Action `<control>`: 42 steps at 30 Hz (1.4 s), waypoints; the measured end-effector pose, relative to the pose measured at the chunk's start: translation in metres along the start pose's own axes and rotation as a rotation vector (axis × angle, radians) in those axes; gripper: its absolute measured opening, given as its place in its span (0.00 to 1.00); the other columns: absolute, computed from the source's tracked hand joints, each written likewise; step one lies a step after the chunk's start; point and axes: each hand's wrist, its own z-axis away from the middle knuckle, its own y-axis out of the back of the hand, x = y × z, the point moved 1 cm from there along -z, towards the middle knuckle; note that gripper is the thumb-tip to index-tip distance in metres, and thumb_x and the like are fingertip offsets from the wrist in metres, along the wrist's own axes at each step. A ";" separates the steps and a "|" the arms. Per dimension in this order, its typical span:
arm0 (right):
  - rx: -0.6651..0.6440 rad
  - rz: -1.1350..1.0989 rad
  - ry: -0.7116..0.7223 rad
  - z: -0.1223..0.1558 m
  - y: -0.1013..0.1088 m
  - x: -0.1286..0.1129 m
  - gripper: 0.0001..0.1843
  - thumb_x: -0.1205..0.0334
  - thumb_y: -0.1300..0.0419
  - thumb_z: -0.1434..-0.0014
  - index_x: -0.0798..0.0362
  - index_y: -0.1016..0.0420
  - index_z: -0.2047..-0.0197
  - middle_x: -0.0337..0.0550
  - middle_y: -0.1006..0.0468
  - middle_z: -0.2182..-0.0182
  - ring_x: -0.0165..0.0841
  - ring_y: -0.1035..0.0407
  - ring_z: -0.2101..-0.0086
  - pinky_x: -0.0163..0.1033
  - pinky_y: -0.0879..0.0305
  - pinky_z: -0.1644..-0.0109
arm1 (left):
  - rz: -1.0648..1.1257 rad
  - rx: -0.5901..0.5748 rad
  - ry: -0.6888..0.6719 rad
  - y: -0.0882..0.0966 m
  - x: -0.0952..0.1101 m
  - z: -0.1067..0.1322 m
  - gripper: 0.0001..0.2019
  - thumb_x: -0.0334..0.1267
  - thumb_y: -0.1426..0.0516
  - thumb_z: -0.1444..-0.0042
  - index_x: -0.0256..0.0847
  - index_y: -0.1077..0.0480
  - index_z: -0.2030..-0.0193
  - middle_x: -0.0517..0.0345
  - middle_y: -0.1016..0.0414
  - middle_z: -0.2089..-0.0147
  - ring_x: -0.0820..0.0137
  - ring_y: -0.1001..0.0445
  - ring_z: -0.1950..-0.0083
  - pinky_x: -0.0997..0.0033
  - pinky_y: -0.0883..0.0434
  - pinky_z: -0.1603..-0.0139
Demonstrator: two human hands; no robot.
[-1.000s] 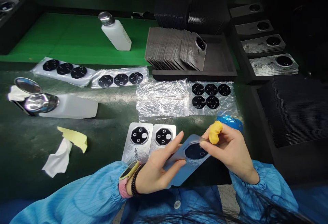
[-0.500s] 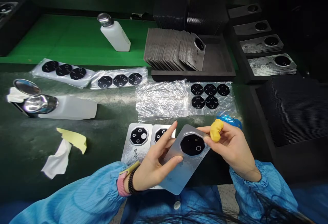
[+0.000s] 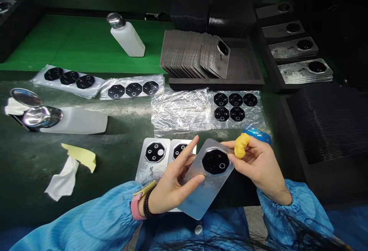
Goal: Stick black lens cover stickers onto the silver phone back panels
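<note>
Tilted in front of me is a silvery phone back cover [image 3: 201, 189] with a black octagonal camera panel. My left hand [image 3: 175, 184] grips its left edge, thumb on the face and fingers behind. At its upper right edge, my right hand [image 3: 260, 166] pinches the cover between thumb and fingers; one finger wears a yellow finger cot [image 3: 242, 146]. Beneath and left of my left hand, a second back cover [image 3: 153, 159] lies flat, showing several lens rings. Another back cover [image 3: 179, 148] beside it is partly hidden by my hand.
A sheet of black octagonal stickers [image 3: 229, 107] lies ahead. Behind it, a black tray [image 3: 244, 57] holds a row of covers. White bottles [image 3: 130, 40] stand or lie leftward, near a yellow cloth scrap [image 3: 83, 156]. A blue object [image 3: 258, 135] sits behind my right hand.
Hardly anything differs. The view has shifted very slightly, and both hands keep the same hold on the cover.
</note>
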 end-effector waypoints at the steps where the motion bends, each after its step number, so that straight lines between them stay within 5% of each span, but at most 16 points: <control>1: 0.005 0.011 -0.005 0.000 0.000 0.000 0.10 0.58 0.34 0.50 0.51 0.32 0.73 0.43 0.19 0.68 0.35 0.23 0.68 0.36 0.25 0.65 | 0.001 0.000 0.001 0.000 0.000 0.000 0.34 0.38 0.44 0.37 0.51 0.56 0.29 0.51 0.24 0.47 0.66 0.22 0.54 0.72 0.25 0.52; 10: -0.017 -0.004 -0.028 -0.001 0.001 0.004 0.17 0.56 0.32 0.52 0.50 0.38 0.77 0.44 0.18 0.66 0.36 0.22 0.65 0.37 0.24 0.63 | 0.059 0.021 0.008 0.000 -0.008 0.002 0.35 0.38 0.43 0.38 0.51 0.56 0.29 0.51 0.24 0.47 0.65 0.22 0.54 0.72 0.25 0.53; 16: -0.076 -0.020 -0.068 0.000 0.001 0.002 0.11 0.61 0.35 0.51 0.50 0.35 0.73 0.44 0.19 0.60 0.38 0.22 0.58 0.39 0.24 0.57 | 0.070 0.048 0.022 0.000 -0.009 0.001 0.34 0.39 0.43 0.38 0.51 0.55 0.29 0.52 0.24 0.47 0.67 0.22 0.55 0.72 0.26 0.53; 25: -0.134 -0.109 -0.027 0.000 -0.001 0.000 0.11 0.66 0.36 0.51 0.49 0.38 0.72 0.44 0.20 0.55 0.35 0.23 0.60 0.39 0.24 0.58 | 0.085 0.076 0.050 0.000 -0.007 -0.001 0.36 0.41 0.41 0.40 0.46 0.55 0.29 0.47 0.24 0.47 0.62 0.23 0.49 0.68 0.26 0.48; 34: -0.036 -0.048 -0.055 -0.002 -0.002 0.004 0.12 0.58 0.34 0.49 0.49 0.35 0.72 0.43 0.19 0.60 0.34 0.24 0.61 0.39 0.25 0.55 | 0.078 0.080 0.079 -0.001 -0.011 0.000 0.35 0.41 0.41 0.40 0.44 0.53 0.29 0.47 0.25 0.45 0.60 0.25 0.46 0.65 0.27 0.45; 42: -0.110 -0.102 -0.088 -0.002 -0.001 0.004 0.12 0.61 0.33 0.51 0.50 0.35 0.71 0.42 0.20 0.56 0.33 0.23 0.61 0.38 0.25 0.54 | 0.095 0.072 0.103 0.001 -0.002 -0.003 0.36 0.41 0.42 0.40 0.45 0.55 0.29 0.48 0.24 0.46 0.62 0.24 0.48 0.67 0.27 0.47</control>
